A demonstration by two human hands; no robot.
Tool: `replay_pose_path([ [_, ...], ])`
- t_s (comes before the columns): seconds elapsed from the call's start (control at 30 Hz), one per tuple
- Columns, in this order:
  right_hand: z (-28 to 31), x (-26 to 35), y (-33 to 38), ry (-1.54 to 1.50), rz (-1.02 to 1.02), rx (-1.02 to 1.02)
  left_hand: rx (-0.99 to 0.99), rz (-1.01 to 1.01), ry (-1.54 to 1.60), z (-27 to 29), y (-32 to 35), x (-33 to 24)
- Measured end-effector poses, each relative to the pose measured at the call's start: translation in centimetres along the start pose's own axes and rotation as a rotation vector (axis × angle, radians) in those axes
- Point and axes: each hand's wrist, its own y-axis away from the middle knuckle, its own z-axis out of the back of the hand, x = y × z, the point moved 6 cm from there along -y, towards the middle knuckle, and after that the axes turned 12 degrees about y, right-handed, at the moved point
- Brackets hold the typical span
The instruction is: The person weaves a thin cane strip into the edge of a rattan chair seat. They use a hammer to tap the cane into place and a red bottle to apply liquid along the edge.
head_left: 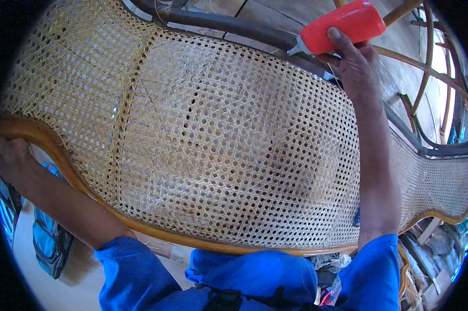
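Note:
My right hand (356,65) is closed around a red squeeze bottle (343,27), its thumb laid along the side. The bottle lies tilted, with its pale nozzle (299,47) pointing left and down, above the far edge of a woven cane panel (229,140). That panel is light tan, with an open pattern of small holes, and spreads across most of the view. At the far left my left hand (12,150) grips the curved brown wooden rail (34,127) along the panel's near edge; the rail and shadow hide most of its fingers.
A dark rail (218,22) runs behind the panel's far edge. Bare curved wooden frames (426,67) stand at the upper right. Below on the left is a blue and black backpack (50,236) on the floor. Scraps and clutter (426,259) lie at the lower right.

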Motion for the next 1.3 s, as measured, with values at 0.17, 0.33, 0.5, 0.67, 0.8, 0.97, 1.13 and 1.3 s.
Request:
replay_pose_path([
  [0.17, -1.0, 0.2, -0.1, 0.009, 0.01, 0.064, -0.015, -0.003, -0.004, 0.2, 0.1, -0.5],
  [0.33, -1.5, 0.3, -0.4, 0.077, -0.015, 0.084, -0.029, -0.029, -0.017, 0.0, 0.3, -1.6],
  [0.5, -2.0, 0.0, -0.5, 0.008, -0.044, 0.09, -0.025, -0.037, -0.02, -0.6, 1.0, -1.8],
  [0.67, -2.3, 0.1, -0.4, 0.004, -0.008, 0.113, -0.031, -0.034, -0.012, -0.6, 0.9, -1.9],
  [0.8, -2.5, 0.5, -0.5, 0.148, 0.051, 0.119, -0.028, -0.036, -0.02, -0.8, 0.9, -1.9],
  [0.97, -3.7, 2.1, -0.6, 0.211, 0.034, 0.157, -0.03, -0.041, -0.022, -0.9, 0.9, -2.1],
  [1.13, -3.2, 1.6, 0.1, 0.029, 0.042, 0.129, -0.021, -0.041, -0.027, -1.2, 1.0, -2.4],
  [1.3, -2.8, 1.4, -0.1, -0.019, 0.021, 0.104, -0.017, -0.04, -0.018, -1.8, 1.4, -2.4],
])
